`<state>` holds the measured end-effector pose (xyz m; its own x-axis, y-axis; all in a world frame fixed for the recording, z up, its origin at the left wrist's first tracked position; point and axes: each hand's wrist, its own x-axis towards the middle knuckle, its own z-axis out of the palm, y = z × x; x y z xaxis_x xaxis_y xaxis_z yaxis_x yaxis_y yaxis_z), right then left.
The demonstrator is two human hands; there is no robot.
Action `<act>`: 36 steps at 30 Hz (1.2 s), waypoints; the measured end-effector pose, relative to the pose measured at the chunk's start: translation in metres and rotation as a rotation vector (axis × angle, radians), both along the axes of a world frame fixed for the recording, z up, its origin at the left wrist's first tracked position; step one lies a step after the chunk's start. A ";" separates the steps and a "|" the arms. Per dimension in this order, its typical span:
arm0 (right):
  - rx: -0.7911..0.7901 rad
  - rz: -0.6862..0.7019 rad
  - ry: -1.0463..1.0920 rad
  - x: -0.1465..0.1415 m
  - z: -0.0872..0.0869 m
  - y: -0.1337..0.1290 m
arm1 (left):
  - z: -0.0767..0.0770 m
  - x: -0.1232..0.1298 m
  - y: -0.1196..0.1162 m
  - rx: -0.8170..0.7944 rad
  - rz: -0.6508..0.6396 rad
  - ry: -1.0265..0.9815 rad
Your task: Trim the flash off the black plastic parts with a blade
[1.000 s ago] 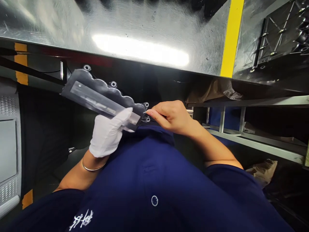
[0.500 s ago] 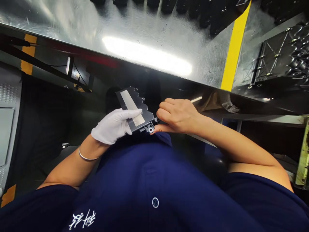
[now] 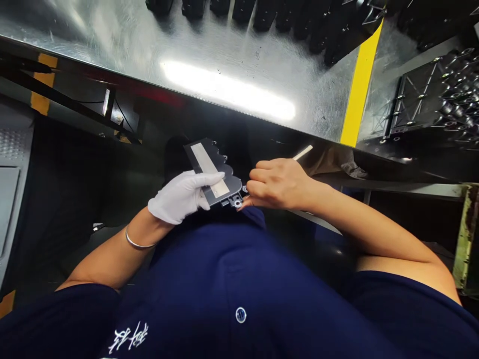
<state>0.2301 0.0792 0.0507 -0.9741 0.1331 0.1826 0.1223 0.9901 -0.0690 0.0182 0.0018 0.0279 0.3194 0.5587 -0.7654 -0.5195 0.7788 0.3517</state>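
Observation:
In a white glove, my left hand [image 3: 183, 196] grips a black plastic part [image 3: 227, 175] with a scalloped edge and a pale strip along its face, the thumb lying on the strip. My bare right hand [image 3: 279, 183] is closed around a thin pale stick [image 3: 303, 152], whose end juts out beyond the back of the hand. The thumb and fingers of that hand are at the part's lower right corner, beside a small metal ring [image 3: 238, 203]. Whatever else the right fingers cover is hidden.
A shiny metal table [image 3: 123, 60] crosses the top, with a yellow tape stripe [image 3: 361, 85]. Rows of black parts [image 3: 243, 10] lie at its far side. Many small metal pieces [image 3: 462, 94] are at the right. Crumpled cloth or plastic [image 3: 352, 168] lies below the table edge.
Both hands and the black part have shifted slightly right and down. The holds look the same. The table view has shifted slightly, showing more of the black parts at the top.

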 end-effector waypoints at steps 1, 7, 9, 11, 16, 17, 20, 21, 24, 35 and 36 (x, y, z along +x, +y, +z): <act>-0.008 0.011 0.004 0.000 0.000 0.000 | 0.000 0.000 0.000 0.000 0.001 -0.005; 0.006 -0.048 0.017 -0.001 -0.006 0.000 | -0.006 -0.003 -0.003 0.056 -0.043 0.055; 0.002 0.008 0.060 -0.001 -0.007 -0.001 | -0.006 -0.004 -0.003 0.061 -0.037 0.055; 0.022 0.017 0.127 -0.001 -0.007 -0.002 | -0.006 -0.005 -0.002 0.063 -0.024 0.037; 0.096 -0.084 0.186 -0.005 -0.005 -0.002 | -0.001 -0.003 0.001 0.007 0.004 -0.022; 0.096 -0.079 0.189 -0.005 -0.005 -0.003 | 0.000 -0.002 0.002 -0.008 0.006 -0.032; 0.085 -0.032 0.228 -0.003 -0.006 -0.003 | 0.002 0.000 0.002 -0.031 0.017 -0.069; 0.087 -0.023 0.252 -0.001 -0.006 -0.003 | 0.002 0.001 0.002 -0.036 0.031 -0.086; 0.081 -0.060 0.301 0.005 -0.005 -0.002 | 0.003 0.001 0.002 -0.061 0.079 -0.136; -0.226 -0.098 0.311 0.005 -0.012 -0.013 | 0.001 -0.001 0.009 -0.180 -0.011 -0.257; -0.250 -0.150 0.358 0.006 -0.013 -0.013 | 0.000 -0.003 0.007 -0.128 -0.045 -0.236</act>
